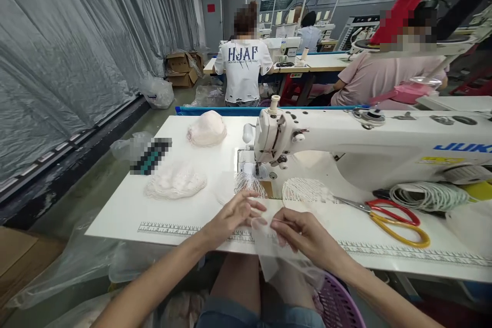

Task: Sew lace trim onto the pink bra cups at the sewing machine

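A piece of sheer white fabric (266, 252) hangs over the table's front edge, between my two hands and above my lap. My right hand (298, 228) pinches its upper edge between thumb and fingers. On the other side, my left hand (239, 212) has its fingers curled loosely at the same fabric; its thumb is partly hidden. Just beyond the left fingers, a white lacy piece (248, 182) lies by the presser foot of the sewing machine (271, 138). Another white lacy piece (305, 190) rests past my right hand.
Scissors (400, 220) with red and yellow handles lie on the right, beside coiled cord (426, 196). White lacy bundles (177, 180) and a pale cup-shaped piece (207, 129) are on the table's left. A purple basket (342, 302) stands below. Other people sit at machines ahead.
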`<state>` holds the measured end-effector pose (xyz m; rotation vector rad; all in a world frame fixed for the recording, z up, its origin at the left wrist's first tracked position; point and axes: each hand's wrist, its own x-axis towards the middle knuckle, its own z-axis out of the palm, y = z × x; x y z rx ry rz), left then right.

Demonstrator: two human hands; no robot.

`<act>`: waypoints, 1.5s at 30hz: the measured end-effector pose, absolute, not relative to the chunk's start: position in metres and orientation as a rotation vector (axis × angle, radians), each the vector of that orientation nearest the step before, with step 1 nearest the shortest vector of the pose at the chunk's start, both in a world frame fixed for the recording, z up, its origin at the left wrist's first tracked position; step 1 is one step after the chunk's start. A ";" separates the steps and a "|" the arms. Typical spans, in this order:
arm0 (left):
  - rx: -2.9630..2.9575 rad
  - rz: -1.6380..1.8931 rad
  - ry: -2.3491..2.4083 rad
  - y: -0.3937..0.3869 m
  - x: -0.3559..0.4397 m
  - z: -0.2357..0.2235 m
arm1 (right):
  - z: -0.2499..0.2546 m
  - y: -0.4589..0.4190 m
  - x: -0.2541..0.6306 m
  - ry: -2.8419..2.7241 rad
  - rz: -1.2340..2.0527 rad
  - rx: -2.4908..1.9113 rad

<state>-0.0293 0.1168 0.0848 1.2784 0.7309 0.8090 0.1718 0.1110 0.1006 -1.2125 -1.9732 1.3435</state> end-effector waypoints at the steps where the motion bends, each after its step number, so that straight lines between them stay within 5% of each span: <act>1: 1.284 0.769 0.730 0.113 -0.030 0.083 | 0.102 0.109 0.170 -2.004 1.327 -1.218; 11: 1.549 0.604 1.111 0.084 -0.036 0.109 | 0.111 0.078 0.178 -2.283 1.061 -1.334; 17: 1.749 0.432 1.215 0.156 -0.060 0.138 | 0.109 0.124 0.162 -2.077 1.163 -1.347; 24: 2.148 0.265 1.414 0.237 -0.039 0.099 | 0.058 0.193 0.160 -2.210 0.548 -1.619; 31: 2.196 0.161 1.477 0.235 -0.039 0.081 | 0.058 0.172 0.202 -2.187 0.495 -1.539; 39: 2.243 -0.010 1.578 0.228 -0.043 0.072 | 0.049 0.125 0.338 -1.991 -0.502 -1.880; 45: 2.162 -0.045 1.679 0.214 -0.042 0.068 | 0.039 0.124 0.360 -2.026 -0.643 -2.063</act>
